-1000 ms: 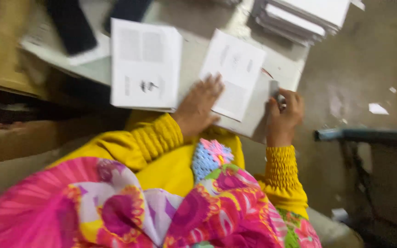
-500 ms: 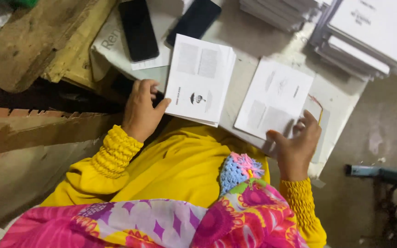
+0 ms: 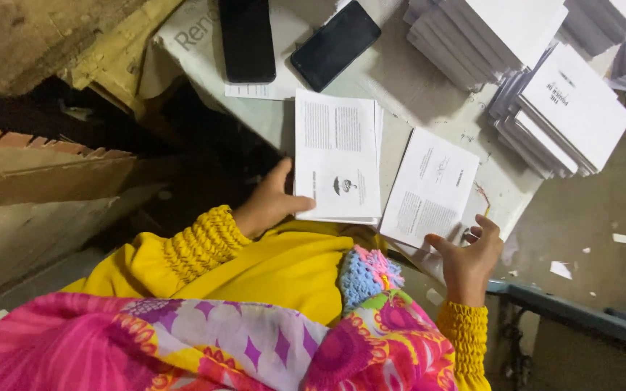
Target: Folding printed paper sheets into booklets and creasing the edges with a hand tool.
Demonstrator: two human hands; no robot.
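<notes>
Two small piles of white printed sheets lie side by side on a pale work table [image 3: 400, 80]. My left hand [image 3: 269, 204], in a yellow sleeve, grips the lower left corner of the left pile [image 3: 337, 153], thumb on top. My right hand [image 3: 466, 253] rests with spread fingers at the near edge of the right pile [image 3: 432, 185], fingertips touching the paper.
Two black phones [image 3: 246, 38] [image 3: 335, 43] lie at the far side of the table on a paper. Tall stacks of white booklets [image 3: 552, 101] fill the table's right end. Cardboard and wooden boards [image 3: 52, 43] sit to the left. A metal frame [image 3: 574, 311] stands at lower right.
The view has shifted, bringing the booklet stacks closer. My left hand has moved from the left pile's left edge to its lower corner; my right hand stays at the right pile's near edge.
</notes>
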